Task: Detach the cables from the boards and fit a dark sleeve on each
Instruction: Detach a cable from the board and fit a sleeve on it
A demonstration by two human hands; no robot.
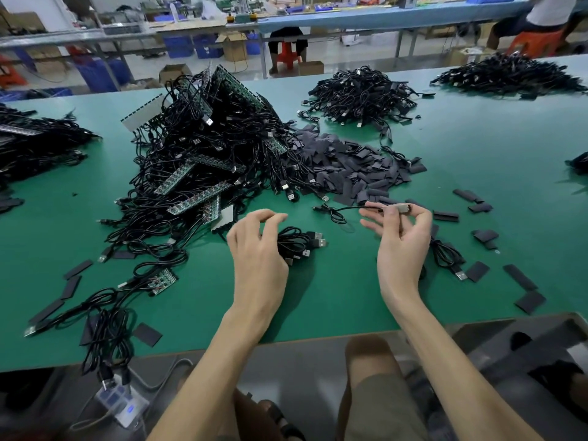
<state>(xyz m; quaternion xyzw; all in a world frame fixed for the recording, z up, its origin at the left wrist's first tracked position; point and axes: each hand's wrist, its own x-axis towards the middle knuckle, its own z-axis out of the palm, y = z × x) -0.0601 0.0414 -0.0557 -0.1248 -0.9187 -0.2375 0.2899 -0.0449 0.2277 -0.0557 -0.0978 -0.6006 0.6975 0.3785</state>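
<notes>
The right hand (401,237) pinches the grey-tipped end of a thin black cable (350,209) above the green counter (350,300). The left hand (259,246) hovers, fingers curled, over a small bundle of black USB cables (300,245); whether it grips anything, I cannot tell. Behind lie a heap of green circuit boards tangled in black cables (203,154) and a pile of flat dark sleeves (343,163).

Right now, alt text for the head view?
Right hand pinches a cable by its grey end over a green table; left hand, loosely curled, is above a small cable bundle. Piles of cabled boards and dark sleeves lie behind.
</notes>
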